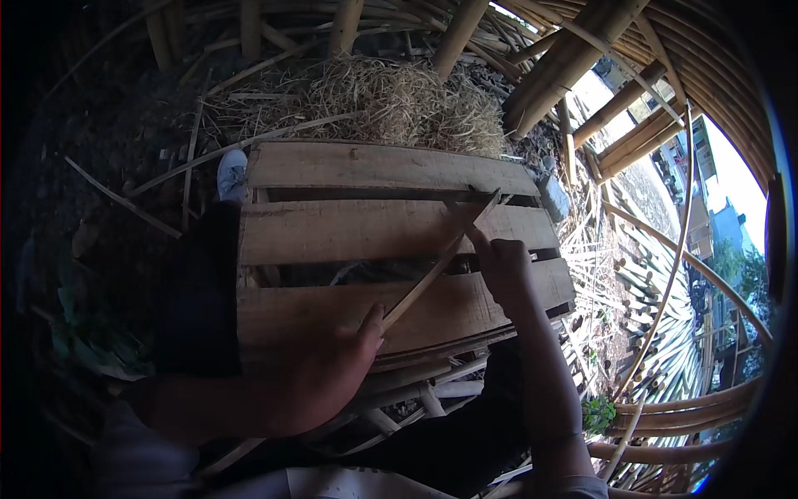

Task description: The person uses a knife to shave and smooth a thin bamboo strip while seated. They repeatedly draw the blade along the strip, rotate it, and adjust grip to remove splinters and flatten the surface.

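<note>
My left hand (353, 358) is closed around the near end of a thin bamboo strip (420, 287), thumb lying along it. The strip slants away to the right over a slatted wooden tabletop (357, 229), up to a pointed far end. My right hand (504, 270) is closed near that far end, its index finger stretched toward the strip. A short, dark, blade-like tool (460, 216) sticks out from the right hand and crosses the strip. Its handle is hidden in the fist.
Behind the tabletop lies a heap of pale shavings (407, 104). Thick bamboo posts (553, 75) stand at the back right. Many cut bamboo poles (665, 333) are stacked on the right. A shoe (233, 175) shows at the tabletop's left edge, with loose strips (125, 200) on the ground beyond.
</note>
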A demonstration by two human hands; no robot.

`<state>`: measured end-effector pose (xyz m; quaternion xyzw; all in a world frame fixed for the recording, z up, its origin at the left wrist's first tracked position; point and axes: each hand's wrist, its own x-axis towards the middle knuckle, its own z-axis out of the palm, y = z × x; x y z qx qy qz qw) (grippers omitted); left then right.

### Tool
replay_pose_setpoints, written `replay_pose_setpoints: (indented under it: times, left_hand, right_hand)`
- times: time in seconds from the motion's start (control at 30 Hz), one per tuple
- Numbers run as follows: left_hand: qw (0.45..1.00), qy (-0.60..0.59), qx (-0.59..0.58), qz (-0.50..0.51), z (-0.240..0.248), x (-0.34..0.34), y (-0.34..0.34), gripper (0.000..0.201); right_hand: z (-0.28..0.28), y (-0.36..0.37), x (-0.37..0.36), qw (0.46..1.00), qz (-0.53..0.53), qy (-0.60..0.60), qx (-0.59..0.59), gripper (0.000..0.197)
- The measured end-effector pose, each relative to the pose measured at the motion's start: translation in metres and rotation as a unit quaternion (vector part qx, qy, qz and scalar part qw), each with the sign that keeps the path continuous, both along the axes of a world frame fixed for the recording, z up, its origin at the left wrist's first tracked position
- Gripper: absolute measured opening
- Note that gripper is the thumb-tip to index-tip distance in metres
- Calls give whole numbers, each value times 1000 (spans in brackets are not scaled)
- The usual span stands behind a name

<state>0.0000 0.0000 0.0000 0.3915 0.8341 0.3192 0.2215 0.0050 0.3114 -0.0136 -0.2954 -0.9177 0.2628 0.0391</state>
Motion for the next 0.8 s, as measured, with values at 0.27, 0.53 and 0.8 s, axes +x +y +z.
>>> replay_pose_setpoints:
  times: [0.27,0.53,0.8]
  left_hand:
    - [999,3,29,-17,-5,7,3,44]
    - [1000,-4,-9,-8,2,3,7,43]
    - [1000,-28,-7,-5,2,-1,6,42]
  right_hand:
    - [8,13,7,999,40,-26,17,56]
    - [19,29,-4,995,15,-50,-83,65]
    - [22,19,-15,997,-19,-66,-35,65]
